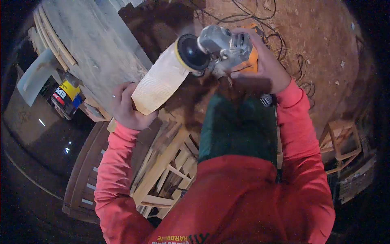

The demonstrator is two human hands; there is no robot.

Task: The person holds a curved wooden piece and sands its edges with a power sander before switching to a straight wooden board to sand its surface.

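Note:
My left hand (132,107) is wrapped round the near end of a pale, curved wooden piece (160,83), thumb along its edge. At the far end of the wood, the round black disc (192,52) of an angle grinder (227,46) sits right at the surface, its rim yellowish. My right hand (266,61) grips the grinder's orange and grey body from the right side. Part of the grinder's body is hidden behind my fingers and palm. The wood is held tilted up toward the disc, over the edge of a grey worktop (109,36).
A black cord (280,46) lies coiled on the brown floor at the right. Thin wooden strips (53,36) and a yellow-and-black can (67,93) are at the left. Wooden frames (174,175) stand near my left elbow; a small wooden frame (341,140) is at the right.

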